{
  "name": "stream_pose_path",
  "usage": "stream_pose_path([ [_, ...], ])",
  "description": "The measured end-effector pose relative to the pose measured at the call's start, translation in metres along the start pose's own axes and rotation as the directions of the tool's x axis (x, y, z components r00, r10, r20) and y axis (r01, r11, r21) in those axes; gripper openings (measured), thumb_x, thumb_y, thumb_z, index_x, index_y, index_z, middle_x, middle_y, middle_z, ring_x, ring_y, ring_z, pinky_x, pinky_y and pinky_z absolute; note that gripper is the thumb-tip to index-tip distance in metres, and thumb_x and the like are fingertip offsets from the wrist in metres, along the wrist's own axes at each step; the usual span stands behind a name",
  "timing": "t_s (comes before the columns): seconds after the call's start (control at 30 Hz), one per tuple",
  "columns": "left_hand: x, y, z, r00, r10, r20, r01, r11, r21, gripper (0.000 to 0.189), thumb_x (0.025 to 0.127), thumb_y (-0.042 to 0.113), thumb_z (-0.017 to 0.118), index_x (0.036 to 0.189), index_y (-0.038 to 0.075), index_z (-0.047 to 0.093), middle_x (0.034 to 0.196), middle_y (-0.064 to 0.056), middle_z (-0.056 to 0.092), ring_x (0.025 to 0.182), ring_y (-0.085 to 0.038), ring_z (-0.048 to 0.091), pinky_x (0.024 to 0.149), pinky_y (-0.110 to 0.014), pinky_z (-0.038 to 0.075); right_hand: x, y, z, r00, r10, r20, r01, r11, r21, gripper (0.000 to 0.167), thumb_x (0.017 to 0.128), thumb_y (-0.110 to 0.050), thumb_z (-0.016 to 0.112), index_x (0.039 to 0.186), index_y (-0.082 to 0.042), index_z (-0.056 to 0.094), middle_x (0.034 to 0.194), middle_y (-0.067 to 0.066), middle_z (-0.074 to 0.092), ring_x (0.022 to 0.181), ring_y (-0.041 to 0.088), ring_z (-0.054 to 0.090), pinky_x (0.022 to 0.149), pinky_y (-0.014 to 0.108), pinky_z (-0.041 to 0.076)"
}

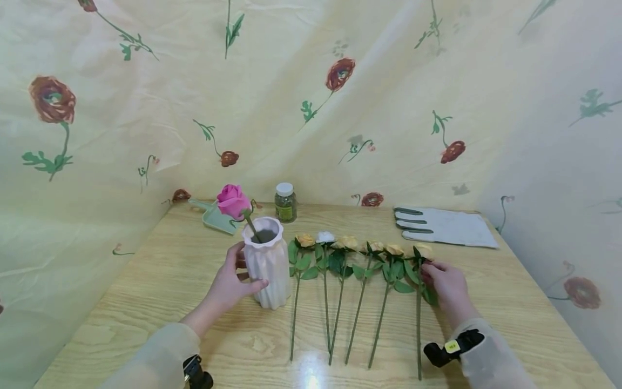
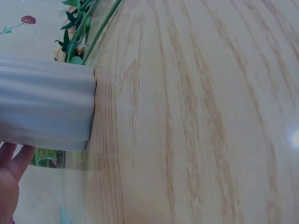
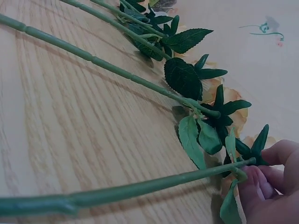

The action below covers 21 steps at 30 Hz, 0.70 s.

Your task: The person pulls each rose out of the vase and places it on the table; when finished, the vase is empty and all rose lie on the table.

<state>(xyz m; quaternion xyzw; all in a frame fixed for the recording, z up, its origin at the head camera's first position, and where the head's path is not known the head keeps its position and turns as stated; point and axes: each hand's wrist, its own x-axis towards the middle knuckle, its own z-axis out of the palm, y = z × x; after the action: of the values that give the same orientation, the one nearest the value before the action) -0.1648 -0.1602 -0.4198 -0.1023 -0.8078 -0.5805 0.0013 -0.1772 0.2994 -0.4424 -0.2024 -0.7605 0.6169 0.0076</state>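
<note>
My left hand [image 1: 233, 278] holds a white ribbed vase [image 1: 272, 270] around its left side, with the thumb across the front. The vase stands upright on the table, and a single pink rose [image 1: 233, 201] leans out of its mouth to the left. To the right of it, several long-stemmed artificial roses [image 1: 347, 243], most of them yellowish and one white [image 1: 325, 237], lie in a row, heads away from me. At the row's right end, my right hand [image 1: 447, 286] pinches the last pale-yellow rose [image 1: 419, 335] just under its bloom, as the right wrist view also shows.
Behind the vase stands a glass jar [image 1: 285, 204] with a white lid. A pale green dustpan [image 1: 218, 218] lies at the back left. A white glove [image 1: 447, 227] with dark-edged fingers rests at the back right. Flower-patterned cloth [image 1: 272, 97] hangs behind the wooden table [image 1: 146, 270].
</note>
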Motion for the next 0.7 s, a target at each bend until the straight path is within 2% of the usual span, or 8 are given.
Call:
stream_pose_path([
  [0.23, -0.001, 0.002, 0.000, 1.000, 0.002, 0.002, -0.002, 1.000, -0.011, 0.091, 0.072, 0.013, 0.080, 0.143, 0.010, 0.023, 0.119, -0.017, 0.042, 0.106, -0.029, 0.046, 0.092, -0.044, 0.046, -0.005, -0.011, -0.003, 1.000, 0.013, 0.016, -0.015, 0.991, 0.134, 0.054, 0.095, -0.017, 0.053, 0.135, 0.014, 0.035, 0.086, -0.004, 0.062, 0.076, 0.004, 0.062, 0.072, 0.019, 0.052],
  [0.4, -0.002, 0.003, 0.000, 1.000, -0.004, -0.004, 0.004, 1.000, 0.000, 0.091, 0.072, 0.013, 0.080, 0.142, 0.010, 0.024, 0.117, -0.017, 0.043, 0.105, -0.029, 0.046, 0.092, -0.044, 0.046, -0.008, -0.022, -0.004, 0.999, -0.044, 0.010, 0.042, 0.989, 0.140, 0.052, 0.095, -0.017, 0.052, 0.133, 0.015, 0.036, 0.091, 0.000, 0.060, 0.079, 0.004, 0.062, 0.076, 0.019, 0.051],
  [0.6, -0.001, 0.003, 0.000, 1.000, -0.003, -0.003, 0.003, 1.000, -0.002, 0.091, 0.072, 0.013, 0.080, 0.143, 0.010, 0.023, 0.118, -0.017, 0.042, 0.105, -0.029, 0.046, 0.092, -0.045, 0.046, -0.012, -0.036, -0.004, 0.994, -0.105, 0.016, 0.098, 0.965, 0.243, 0.048, 0.095, -0.014, 0.054, 0.129, 0.015, 0.038, 0.087, -0.004, 0.059, 0.082, 0.005, 0.061, 0.077, 0.018, 0.051],
  [0.7, -0.001, 0.003, 0.000, 1.000, -0.007, -0.001, 0.007, 1.000, -0.003, 0.092, 0.072, 0.014, 0.080, 0.143, 0.011, 0.022, 0.118, -0.016, 0.042, 0.106, -0.029, 0.046, 0.092, -0.045, 0.046, -0.014, -0.044, -0.002, 0.990, -0.139, 0.040, 0.124, 0.957, 0.263, 0.045, 0.095, -0.014, 0.054, 0.128, 0.013, 0.040, 0.087, -0.005, 0.060, 0.082, 0.003, 0.061, 0.077, 0.017, 0.050],
])
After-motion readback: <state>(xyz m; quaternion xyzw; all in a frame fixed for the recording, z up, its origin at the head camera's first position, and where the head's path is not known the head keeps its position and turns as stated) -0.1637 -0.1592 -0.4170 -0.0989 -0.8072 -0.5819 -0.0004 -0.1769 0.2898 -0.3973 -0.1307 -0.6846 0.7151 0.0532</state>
